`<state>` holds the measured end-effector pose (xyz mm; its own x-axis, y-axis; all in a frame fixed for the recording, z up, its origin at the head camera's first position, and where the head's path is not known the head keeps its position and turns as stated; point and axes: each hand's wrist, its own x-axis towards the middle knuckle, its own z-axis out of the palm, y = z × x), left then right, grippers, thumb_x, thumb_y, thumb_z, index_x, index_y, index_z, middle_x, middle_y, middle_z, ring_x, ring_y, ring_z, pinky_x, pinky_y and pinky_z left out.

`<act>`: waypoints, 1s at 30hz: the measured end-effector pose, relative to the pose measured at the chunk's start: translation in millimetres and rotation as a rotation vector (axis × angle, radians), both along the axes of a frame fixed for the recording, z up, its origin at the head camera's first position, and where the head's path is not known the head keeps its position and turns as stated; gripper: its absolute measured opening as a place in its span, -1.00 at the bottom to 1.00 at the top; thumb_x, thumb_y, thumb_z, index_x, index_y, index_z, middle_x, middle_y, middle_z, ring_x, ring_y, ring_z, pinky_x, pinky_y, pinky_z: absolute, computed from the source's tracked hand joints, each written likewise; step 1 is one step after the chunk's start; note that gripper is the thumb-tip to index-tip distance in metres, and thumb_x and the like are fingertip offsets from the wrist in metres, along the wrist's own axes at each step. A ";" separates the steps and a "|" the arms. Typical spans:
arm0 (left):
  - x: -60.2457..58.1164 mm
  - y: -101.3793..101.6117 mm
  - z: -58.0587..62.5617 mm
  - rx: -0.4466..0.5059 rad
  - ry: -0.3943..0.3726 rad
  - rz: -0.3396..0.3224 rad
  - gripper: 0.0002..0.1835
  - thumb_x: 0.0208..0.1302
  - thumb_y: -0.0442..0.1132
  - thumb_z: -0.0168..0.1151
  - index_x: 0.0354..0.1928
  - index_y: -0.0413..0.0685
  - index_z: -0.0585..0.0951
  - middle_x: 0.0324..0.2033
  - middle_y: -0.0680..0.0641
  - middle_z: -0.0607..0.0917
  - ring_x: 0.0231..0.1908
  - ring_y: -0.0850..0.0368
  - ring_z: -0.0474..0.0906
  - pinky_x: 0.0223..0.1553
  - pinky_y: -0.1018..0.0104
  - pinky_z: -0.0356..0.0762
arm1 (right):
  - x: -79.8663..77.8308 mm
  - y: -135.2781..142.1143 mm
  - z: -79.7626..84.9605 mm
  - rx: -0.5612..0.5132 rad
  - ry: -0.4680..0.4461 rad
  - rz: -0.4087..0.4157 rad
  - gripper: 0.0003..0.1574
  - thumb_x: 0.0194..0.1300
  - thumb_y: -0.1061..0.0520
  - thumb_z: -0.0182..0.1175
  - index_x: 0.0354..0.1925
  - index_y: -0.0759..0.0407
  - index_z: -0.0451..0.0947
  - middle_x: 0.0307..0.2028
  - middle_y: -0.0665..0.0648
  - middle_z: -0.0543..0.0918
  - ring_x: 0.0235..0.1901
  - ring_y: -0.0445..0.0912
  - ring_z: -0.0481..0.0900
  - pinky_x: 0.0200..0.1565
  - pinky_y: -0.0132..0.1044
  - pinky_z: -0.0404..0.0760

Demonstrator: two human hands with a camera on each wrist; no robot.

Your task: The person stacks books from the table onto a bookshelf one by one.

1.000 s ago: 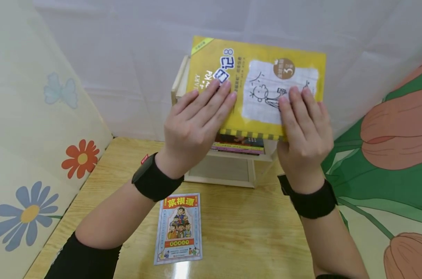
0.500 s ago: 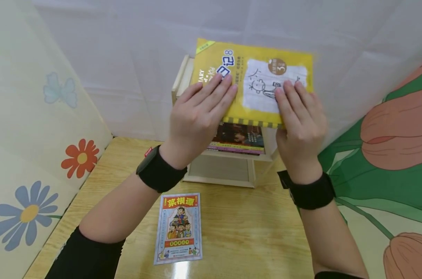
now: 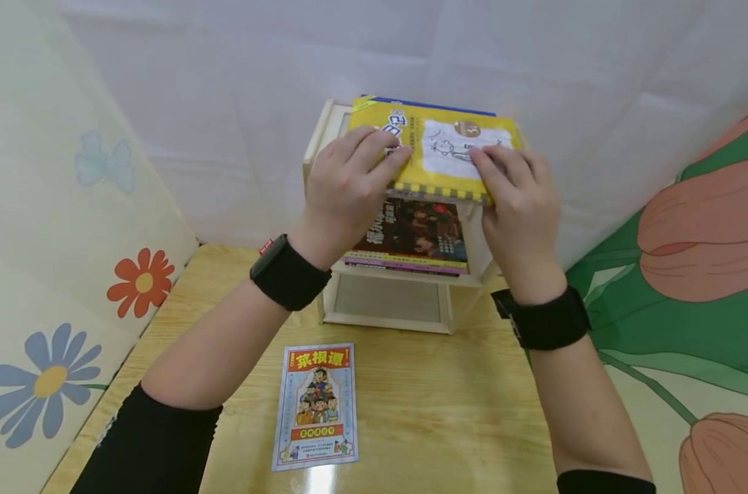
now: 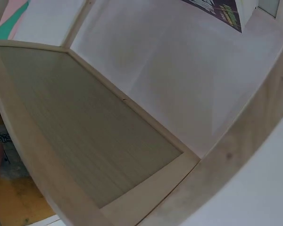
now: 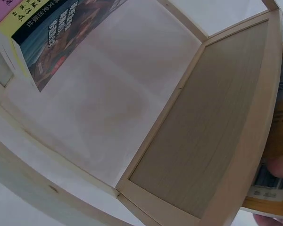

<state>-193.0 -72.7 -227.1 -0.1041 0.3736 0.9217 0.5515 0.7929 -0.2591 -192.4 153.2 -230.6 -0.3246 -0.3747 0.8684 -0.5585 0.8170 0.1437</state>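
A yellow paperback book (image 3: 436, 185) with a line drawing on its cover lies tilted over the top of a small wooden shelf rack (image 3: 315, 137). My left hand (image 3: 346, 189) grips its near left part, fingers spread over the cover. At the near right part, my right hand (image 3: 522, 195) holds it the same way. From below, a thumb (image 5: 280, 165) presses the book's back cover beside a barcode in the right wrist view. A blue book (image 3: 429, 104) shows as a strip behind the yellow one.
Several stacked books (image 3: 420, 233), a dark cover uppermost, fill the rack's middle shelf. On the wooden table (image 3: 448, 405), a light-blue booklet (image 3: 315, 408) lies in front of the rack. A white cloth (image 3: 256, 103) hangs behind; painted panels (image 3: 707, 226) flank both sides.
Both hands have brought the yellow book down and inward onto the rack's top, lying flatter. The blue book's edge and more of the dark cover now show. The booklet has stayed put.
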 end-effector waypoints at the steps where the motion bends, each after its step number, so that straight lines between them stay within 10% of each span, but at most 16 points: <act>1: 0.2 -1.5 0.7 0.002 -0.025 -0.012 -0.75 0.37 -0.32 0.02 -0.16 -0.16 0.70 -0.22 -0.09 0.67 -0.15 0.00 0.54 -0.12 0.20 0.53 | 0.0 -0.4 0.9 -0.005 -0.019 -0.001 -0.61 0.37 0.27 -0.05 0.09 0.22 0.55 0.02 0.19 0.56 -0.03 0.13 0.41 0.03 -0.08 0.41; 10: 6.3 -26.8 7.2 -0.096 -0.225 -0.226 -0.66 0.18 -0.19 0.27 -0.03 -0.20 0.65 -0.08 -0.14 0.65 -0.03 0.03 0.53 0.07 0.26 0.40 | 1.1 0.0 8.3 -0.103 -0.159 0.003 -0.63 0.21 0.37 0.11 0.00 0.22 0.56 -0.03 0.14 0.61 -0.01 0.05 0.51 0.06 -0.19 0.44; 15: 5.6 -35.4 11.7 -0.166 -0.330 -0.299 -0.62 0.29 -0.18 0.16 0.07 -0.25 0.58 0.03 -0.19 0.57 0.11 -0.01 0.42 0.19 0.25 0.25 | 3.2 8.5 15.8 -0.017 -0.235 0.095 -0.48 0.13 0.08 0.31 0.05 0.26 0.54 0.08 0.15 0.54 0.09 0.02 0.44 0.15 -0.18 0.35; 30: -2.2 -32.8 12.4 -0.136 -0.572 -0.110 -0.57 0.47 -0.11 -0.16 0.28 -0.02 0.42 0.24 0.00 0.39 0.29 0.14 0.13 0.26 0.15 0.07 | -10.8 13.4 14.8 -0.024 -0.375 0.191 -0.47 0.29 -0.02 0.14 0.15 0.20 0.50 0.20 0.07 0.43 0.24 -0.09 0.24 0.26 -0.19 0.15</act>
